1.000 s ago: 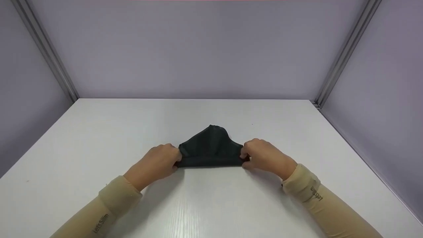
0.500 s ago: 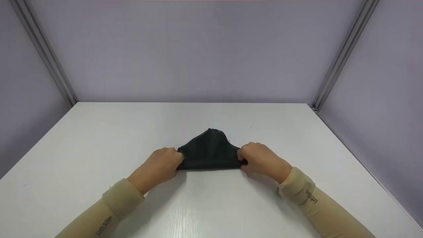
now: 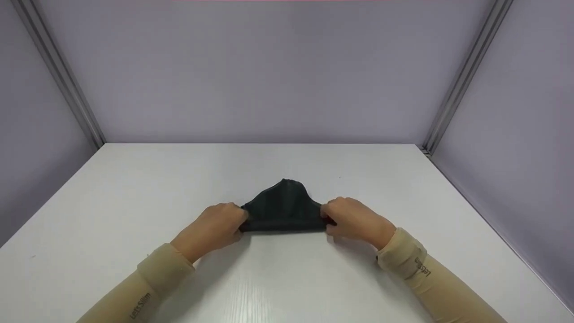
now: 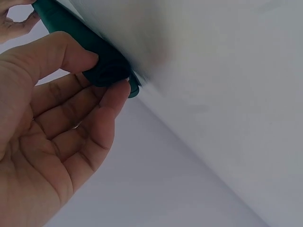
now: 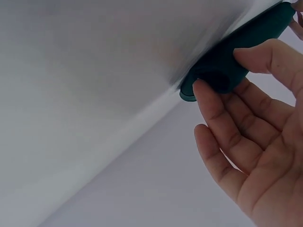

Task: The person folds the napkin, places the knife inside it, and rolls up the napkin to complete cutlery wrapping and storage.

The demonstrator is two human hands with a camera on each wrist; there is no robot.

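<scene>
Lavender panel walls with grey metal corner posts are enclosing a white wood-grain desk. A dark green folded fabric cloth is lying midway between the desk's left and right edges, nearer the front edge than the back. The left hand is pinching its rolled left end between thumb and fingers; the right hand is pinching the right end likewise. The cloth is looking soft, light and limp, so its ends are probably the best holds.
</scene>
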